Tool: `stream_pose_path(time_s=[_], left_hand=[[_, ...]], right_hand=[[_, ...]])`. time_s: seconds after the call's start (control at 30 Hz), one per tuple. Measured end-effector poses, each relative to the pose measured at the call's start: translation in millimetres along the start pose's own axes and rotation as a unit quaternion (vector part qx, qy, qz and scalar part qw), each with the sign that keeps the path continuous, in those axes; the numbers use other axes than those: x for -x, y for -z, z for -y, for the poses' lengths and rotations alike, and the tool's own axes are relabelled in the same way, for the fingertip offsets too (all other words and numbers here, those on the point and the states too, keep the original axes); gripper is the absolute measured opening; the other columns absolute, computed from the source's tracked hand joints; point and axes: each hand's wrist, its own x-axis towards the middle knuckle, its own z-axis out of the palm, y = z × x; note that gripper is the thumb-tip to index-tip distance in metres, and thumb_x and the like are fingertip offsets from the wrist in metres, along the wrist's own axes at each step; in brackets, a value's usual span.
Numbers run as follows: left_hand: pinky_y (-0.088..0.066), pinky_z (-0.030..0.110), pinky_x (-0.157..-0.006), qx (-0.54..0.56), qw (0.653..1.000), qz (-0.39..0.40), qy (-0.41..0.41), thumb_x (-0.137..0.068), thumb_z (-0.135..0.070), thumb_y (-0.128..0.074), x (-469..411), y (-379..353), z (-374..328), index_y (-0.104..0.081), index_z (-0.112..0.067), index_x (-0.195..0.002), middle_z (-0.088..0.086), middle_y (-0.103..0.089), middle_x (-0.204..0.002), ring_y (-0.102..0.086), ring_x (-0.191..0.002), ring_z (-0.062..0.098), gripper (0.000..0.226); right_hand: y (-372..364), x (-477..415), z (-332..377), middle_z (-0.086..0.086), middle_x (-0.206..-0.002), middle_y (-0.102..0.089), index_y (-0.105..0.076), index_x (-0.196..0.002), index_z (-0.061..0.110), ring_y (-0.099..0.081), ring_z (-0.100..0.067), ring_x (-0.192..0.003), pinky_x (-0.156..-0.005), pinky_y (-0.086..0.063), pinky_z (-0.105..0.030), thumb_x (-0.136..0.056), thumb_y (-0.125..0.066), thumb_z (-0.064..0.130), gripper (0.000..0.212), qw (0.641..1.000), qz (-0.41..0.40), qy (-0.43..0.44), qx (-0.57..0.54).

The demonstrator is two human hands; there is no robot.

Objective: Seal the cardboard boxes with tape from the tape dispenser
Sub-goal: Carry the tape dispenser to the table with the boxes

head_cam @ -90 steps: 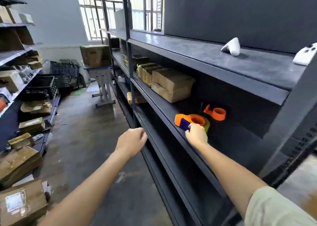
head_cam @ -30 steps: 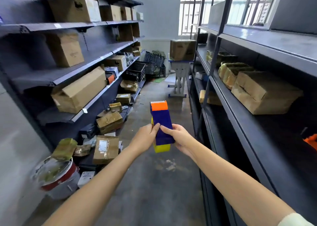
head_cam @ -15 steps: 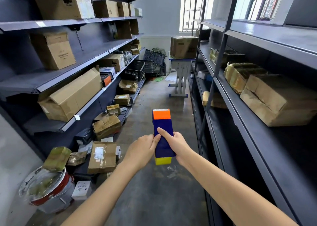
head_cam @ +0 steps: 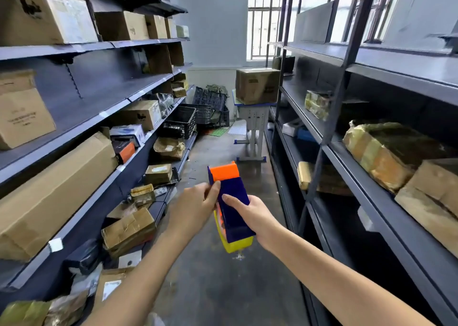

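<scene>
Near the centre of the frame, the right hand [head_cam: 257, 216] grips the blue-and-orange tape dispenser [head_cam: 235, 201] while the left hand [head_cam: 193, 204] pinches its upper left edge. Best to free the tape end first, then take it to the cardboard box [head_cam: 127, 229] at lower left.

An aisle of floor [head_cam: 223, 288] runs between a left rack [head_cam: 99, 87] and a right rack [head_cam: 409, 60], both carrying cardboard boxes [head_cam: 54, 192] on their shelves. In mid-aisle the tape dispenser [head_cam: 231, 201] sits between the left hand [head_cam: 195, 206], gripping its left side, and the right hand [head_cam: 257, 216], gripping its right. Behind it, at the far end, a box [head_cam: 257, 85] stands on a small worktop [head_cam: 255, 116]. Crates [head_cam: 181, 121] lie left of that, and a window [head_cam: 262, 23] is behind.
</scene>
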Motion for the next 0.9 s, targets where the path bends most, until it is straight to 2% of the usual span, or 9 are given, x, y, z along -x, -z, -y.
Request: stream_pose_path(time_s=[0.13, 0.3, 0.4, 0.6, 0.73, 0.9], left_hand=[[-0.050, 0.045, -0.068, 0.015, 1.000, 0.008, -0.002, -0.097, -0.041, -0.039, -79.2, -22.4, 19.7, -0.060, -0.006, -0.072, 0.004, -0.066, -0.066, -0.063, -0.066, 0.021, 0.048], [-0.049, 0.044, -0.067, 0.032, 0.999, 0.007, 0.016, -0.094, -0.047, -0.038, -180.6, -63.9, 47.5, -0.056, -0.009, -0.067, 0.003, -0.064, -0.063, -0.061, -0.065, 0.023, 0.050], [-0.048, 0.044, -0.069, 0.029, 0.999, 0.001, 0.021, -0.099, -0.036, -0.040, -249.5, -90.7, 61.2, -0.057, -0.006, -0.069, 0.005, -0.064, -0.064, -0.061, -0.067, 0.025, 0.045], [-0.052, 0.042, -0.070, 0.061, 0.997, -0.020, 0.044, -0.098, -0.040, -0.039, -407.6, -136.1, 84.4, -0.059, -0.010, -0.074, -0.001, -0.067, -0.068, -0.065, -0.069, 0.016, 0.043], [-0.051, 0.044, -0.069, 0.059, 0.997, -0.041, 0.038, -0.094, -0.048, -0.033, -498.0, -151.2, 94.6, -0.058, -0.012, -0.075, -0.003, -0.066, -0.069, -0.064, -0.070, 0.015, 0.047], [-0.049, 0.044, -0.070, 0.019, 0.998, -0.044, 0.028, -0.098, -0.036, -0.037, -616.0, -185.0, 133.3, -0.059, -0.011, -0.079, -0.002, -0.066, -0.075, -0.063, -0.074, 0.015, 0.038]], right_hand=[[15.5, -78.3, 18.6, -0.008, -0.086, -0.070, -0.064, -0.103, 0.007, -0.066, -0.019, -0.070, -0.060, -0.053, -0.025, -0.086, -0.065, 0.038, 0.036, 1.000, -0.001, 0.005, 0.000], [42.3, -188.6, 30.2, -0.012, -0.090, -0.069, -0.062, -0.106, 0.003, -0.064, -0.020, -0.072, -0.061, -0.052, -0.025, -0.086, -0.065, 0.039, 0.041, 1.000, 0.000, -0.003, 0.002], [61.8, -262.5, 40.2, -0.013, -0.089, -0.069, -0.064, -0.099, 0.004, -0.064, -0.020, -0.072, -0.064, -0.052, -0.026, -0.087, -0.063, 0.038, 0.036, 1.000, 0.012, 0.001, 0.005], [107.6, -428.7, 83.3, -0.016, -0.090, -0.069, -0.062, -0.104, -0.002, -0.065, -0.023, -0.075, -0.073, -0.053, -0.035, -0.084, -0.066, 0.043, 0.049, 0.999, 0.037, 0.001, 0.008], [127.4, -524.9, 119.0, -0.011, -0.090, -0.069, -0.058, -0.105, 0.004, -0.066, -0.021, -0.076, -0.072, -0.054, -0.034, -0.082, -0.068, 0.043, 0.047, 0.999, 0.042, 0.012, 0.018], [146.8, -661.1, 136.2, -0.011, -0.095, -0.071, -0.057, -0.107, 0.006, -0.068, -0.023, -0.082, -0.076, -0.055, -0.038, -0.078, -0.071, 0.046, 0.051, 0.998, 0.050, -0.012, 0.029]])
